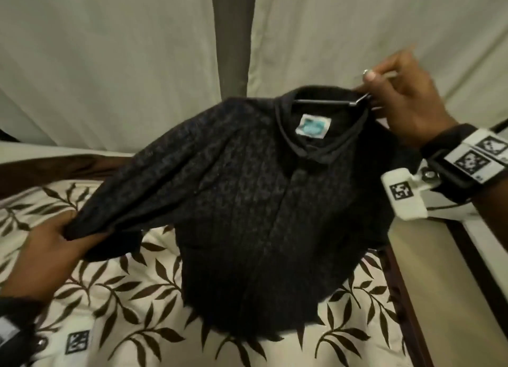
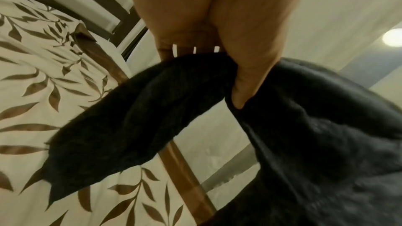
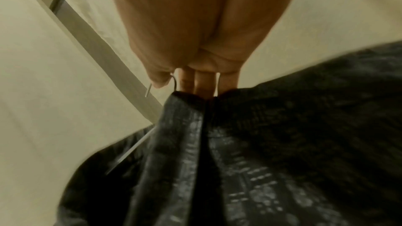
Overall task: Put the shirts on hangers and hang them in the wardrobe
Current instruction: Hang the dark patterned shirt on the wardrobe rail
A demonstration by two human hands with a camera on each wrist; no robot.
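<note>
While the right hand (image 1: pixel 406 102) pinched the wire hanger (image 1: pixel 330 101) at its hook, fingers curled round the metal just above the collar, the dark patterned shirt (image 1: pixel 247 196) hung from that hanger in mid-air over the bed (image 1: pixel 132 311). A teal label (image 1: pixel 395 124) showed inside the neck, and the hanger's bar ran across the collar opening. The left hand (image 1: pixel 52 254) gripped the end of 1 sleeve (image 1: pixel 137 190), its thumb and fingers closed round bunched cloth and drawing the sleeve out to the side; the left wrist view showed the thumb (image 2: pixel 245 82) pressed into the fabric (image 2: pixel 135 119). Below lay a cream bedcover printed with brown leaves, bordered by a dark wooden bed frame (image 1: pixel 404 306). Pale curtains (image 1: pixel 110 50) filled the background behind the shirt, parted by a narrow grey gap (image 1: pixel 233 36). Both wrists carried camera mounts with black-and-white markers (image 1: pixel 467 160).
</note>
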